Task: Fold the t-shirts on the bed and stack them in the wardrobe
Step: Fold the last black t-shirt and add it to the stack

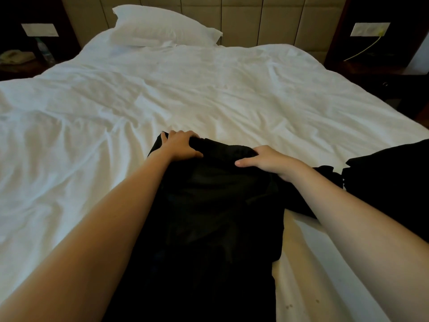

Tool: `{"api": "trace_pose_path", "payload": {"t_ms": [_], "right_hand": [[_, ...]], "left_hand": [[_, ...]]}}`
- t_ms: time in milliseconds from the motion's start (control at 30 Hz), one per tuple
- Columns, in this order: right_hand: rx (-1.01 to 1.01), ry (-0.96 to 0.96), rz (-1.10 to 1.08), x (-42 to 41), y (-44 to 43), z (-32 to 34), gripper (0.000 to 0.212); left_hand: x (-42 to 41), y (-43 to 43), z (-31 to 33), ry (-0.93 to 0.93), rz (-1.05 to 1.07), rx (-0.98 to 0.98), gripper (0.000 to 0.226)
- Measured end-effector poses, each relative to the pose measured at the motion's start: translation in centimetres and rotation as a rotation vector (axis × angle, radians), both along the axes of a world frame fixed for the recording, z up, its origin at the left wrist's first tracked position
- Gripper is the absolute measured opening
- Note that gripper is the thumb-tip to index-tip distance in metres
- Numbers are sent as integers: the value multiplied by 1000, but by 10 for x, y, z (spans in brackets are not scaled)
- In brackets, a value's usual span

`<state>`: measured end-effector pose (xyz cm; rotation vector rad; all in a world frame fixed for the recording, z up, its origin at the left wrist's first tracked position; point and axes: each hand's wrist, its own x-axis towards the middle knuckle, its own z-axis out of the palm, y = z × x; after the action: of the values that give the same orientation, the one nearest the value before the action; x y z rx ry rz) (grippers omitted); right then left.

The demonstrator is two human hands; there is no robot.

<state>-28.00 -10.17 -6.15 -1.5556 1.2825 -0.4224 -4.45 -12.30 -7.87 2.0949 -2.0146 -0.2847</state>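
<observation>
We look over a bed point(308, 263) whose white cover point(232, 94) is rumpled, with one white pillow point(162, 26) at the head end, left of centre. At the near edge a black t-shirt point(209, 194) lies on the cover, with a second dark garment point(390, 177) near it at the right edge.

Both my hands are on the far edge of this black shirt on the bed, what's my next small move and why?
Probably push that edge farther onto the bed and lay it flat. The left hand and right hand grip the black t-shirt at its bunched far edge, and the rest hangs off the near side, too rumpled to fold.
</observation>
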Motion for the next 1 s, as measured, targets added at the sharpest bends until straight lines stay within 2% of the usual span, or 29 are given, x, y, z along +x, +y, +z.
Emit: {"api": "trace_pose_path", "payload": {"t_ms": [67,167,233,300,333,400,500,533,567,633,667,733,833,933,1000], "right_hand": [[-20,-35,-48,-1,-2,2,8],[31,-12,-57,-7,-10,4,22],[145,79,11,-12,-12,9,37],[298,282,117,-16,-12,13,59],[346,386,175,-17,-10,15,56],[357,512,181,-21,-14,20,34],[202,657,-45,-30,-26,29,5],[98,695,-123,-34,-28,31,4],[11,727,-174,-37,-29,31,11],[-82,804,-207,-42,-25,24,19],[-71,849,-173,-44,-22,20,17],[85,877,-54,-50,-17,15,13],[303,852,104,-60,-10,22,28],[290,919,216,-65,0,31,26],[290,877,235,-65,7,41,15]], "left_hand": [[4,-3,10,-19,-35,-22,37],[8,-5,21,168,-84,-16,22],[9,-9,26,217,-72,-12,16],[7,-14,30,175,-4,-65,12],[5,-16,30,131,28,-85,14],[-1,-21,28,43,60,-67,19],[-7,-27,18,-11,78,-7,23],[-8,-28,14,-32,79,8,25],[-11,-30,12,-53,77,20,26],[-15,-30,11,-63,70,36,26],[-17,-31,11,-58,67,52,25],[-19,-31,13,-77,53,87,24],[-15,-29,18,-194,34,158,33],[-11,-22,27,-302,13,197,35],[-12,-16,44,-239,35,145,30]]}}
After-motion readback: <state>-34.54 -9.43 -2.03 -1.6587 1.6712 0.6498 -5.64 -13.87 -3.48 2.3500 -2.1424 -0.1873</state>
